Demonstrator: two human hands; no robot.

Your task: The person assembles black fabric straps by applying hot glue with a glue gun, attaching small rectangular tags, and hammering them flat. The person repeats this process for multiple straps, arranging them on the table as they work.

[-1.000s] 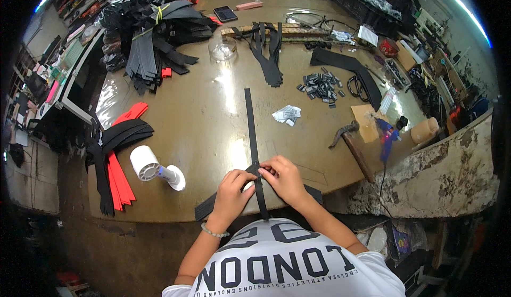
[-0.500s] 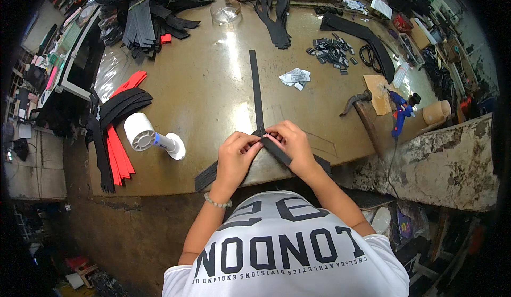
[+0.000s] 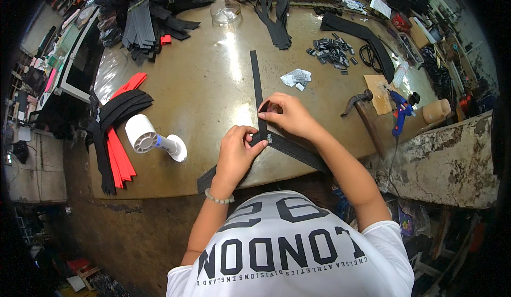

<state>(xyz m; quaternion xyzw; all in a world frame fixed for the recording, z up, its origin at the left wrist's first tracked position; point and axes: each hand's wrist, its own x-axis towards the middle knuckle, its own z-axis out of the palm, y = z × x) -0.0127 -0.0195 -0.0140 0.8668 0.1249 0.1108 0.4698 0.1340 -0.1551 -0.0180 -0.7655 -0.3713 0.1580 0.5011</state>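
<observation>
The left hand [image 3: 234, 150] pinches the black strap [image 3: 256, 78] on the near side of the table [image 3: 191, 89]; the right hand [image 3: 290, 117], fingertips nearly together, holds it farther along, left of paper slips [image 3: 296, 77]

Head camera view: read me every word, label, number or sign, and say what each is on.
White short-sleeved shirt: black number, large word and smaller line, upside down; I won't copy printed text.
White paper labels on the shiny brown table: print too small to read.
Small grey patch on the flat black strap by the left hand: too small to tell whether printed.
Elsewhere, nothing is clear enough to read.
</observation>
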